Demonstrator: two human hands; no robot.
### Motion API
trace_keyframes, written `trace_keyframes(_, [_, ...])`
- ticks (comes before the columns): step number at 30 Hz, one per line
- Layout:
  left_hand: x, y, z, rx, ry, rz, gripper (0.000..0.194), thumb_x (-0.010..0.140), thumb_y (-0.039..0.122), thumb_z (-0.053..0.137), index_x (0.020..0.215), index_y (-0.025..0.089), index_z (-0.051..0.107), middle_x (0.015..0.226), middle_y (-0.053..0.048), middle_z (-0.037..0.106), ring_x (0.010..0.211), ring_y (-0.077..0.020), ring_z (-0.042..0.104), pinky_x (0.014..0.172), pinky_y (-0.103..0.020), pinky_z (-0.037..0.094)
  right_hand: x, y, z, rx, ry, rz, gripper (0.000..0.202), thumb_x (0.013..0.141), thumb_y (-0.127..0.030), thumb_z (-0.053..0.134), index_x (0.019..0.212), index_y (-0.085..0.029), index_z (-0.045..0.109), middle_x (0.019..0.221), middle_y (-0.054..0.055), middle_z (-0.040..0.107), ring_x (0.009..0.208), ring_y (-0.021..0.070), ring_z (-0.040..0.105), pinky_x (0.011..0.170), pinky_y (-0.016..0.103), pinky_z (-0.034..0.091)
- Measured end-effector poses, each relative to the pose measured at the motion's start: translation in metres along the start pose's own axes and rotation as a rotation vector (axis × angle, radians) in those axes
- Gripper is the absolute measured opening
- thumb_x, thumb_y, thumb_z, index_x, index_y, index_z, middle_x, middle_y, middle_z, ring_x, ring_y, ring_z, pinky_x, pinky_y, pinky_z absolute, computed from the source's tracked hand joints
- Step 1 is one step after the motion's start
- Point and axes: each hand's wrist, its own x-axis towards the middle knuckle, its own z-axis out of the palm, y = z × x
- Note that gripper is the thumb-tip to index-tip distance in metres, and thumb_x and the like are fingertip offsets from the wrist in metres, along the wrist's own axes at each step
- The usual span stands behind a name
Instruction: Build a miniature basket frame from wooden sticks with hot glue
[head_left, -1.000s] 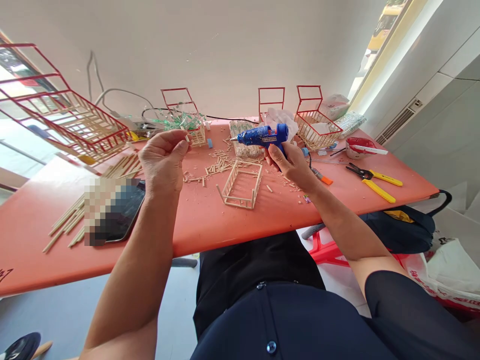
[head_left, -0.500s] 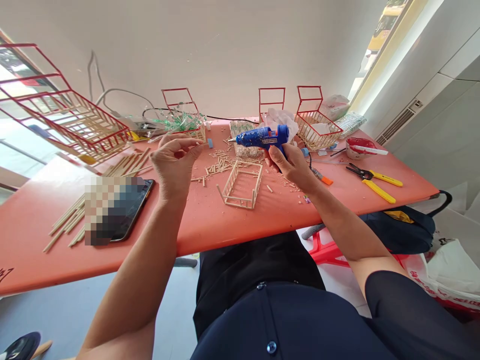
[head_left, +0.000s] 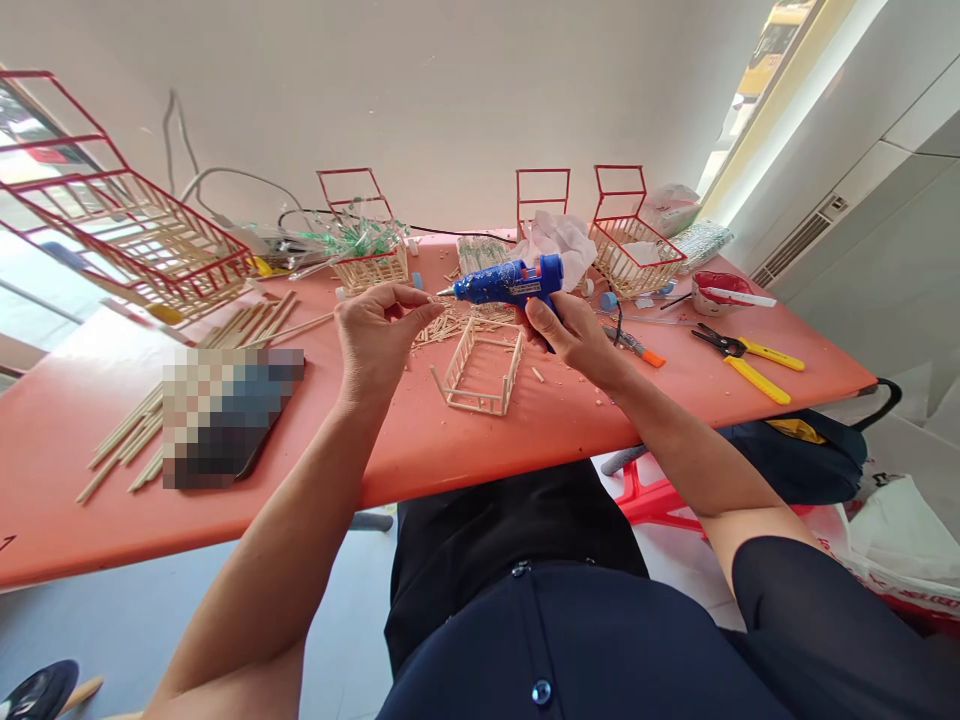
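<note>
The small frame stands on the table, its base and slatted sides only partly built, I judge; beside the red-rimmed basket behind it, red paint and a tall handle seem left. Above the frame, the right hand wraps its fingers round the glue gun. Left of the frame, the left hand pinches narrowly, apparently on a short stick, barely visible near the nozzle.

An orange worktop, backed by a pale wall and flanked by bright windows, is set above a light-coloured floor.
</note>
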Motion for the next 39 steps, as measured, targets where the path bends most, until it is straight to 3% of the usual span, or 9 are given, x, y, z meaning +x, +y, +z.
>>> trace_keyframes(7, [-0.002,0.011,0.001,0.112,0.007,0.069,0.019,0.066,0.015,0.093,0.067,0.025,0.077,0.068,0.003,0.067,0.067,-0.0156,0.049,0.071,-0.032,0.043,0.000,0.001,0.001,-0.027,-0.009,0.001,0.066,0.099,-0.084,0.050,0.077,-0.022,0.057,0.065,0.000,0.054,0.060,0.0130,0.048,0.058,0.032,0.035])
trace_keyframes(15, [-0.005,0.009,0.003,0.129,-0.002,0.127,0.020,0.069,0.015,0.092,0.068,0.025,0.075,0.073,0.001,0.069,0.077,-0.0191,0.056,0.077,-0.034,0.046,0.001,0.001,0.000,-0.076,-0.024,0.015,0.067,0.098,-0.086,0.048,0.075,-0.023,0.053,0.063,-0.001,0.053,0.061,0.0131,0.048,0.059,0.032,0.034])
trace_keyframes(39, [-0.005,0.010,0.003,0.158,0.006,0.124,0.022,0.067,0.018,0.092,0.066,0.026,0.072,0.071,0.001,0.068,0.082,-0.0225,0.060,0.084,-0.037,0.050,0.001,0.000,-0.001,-0.082,-0.035,0.048,0.069,0.095,-0.089,0.048,0.075,-0.024,0.052,0.065,0.001,0.054,0.062,0.0144,0.048,0.056,0.033,0.034])
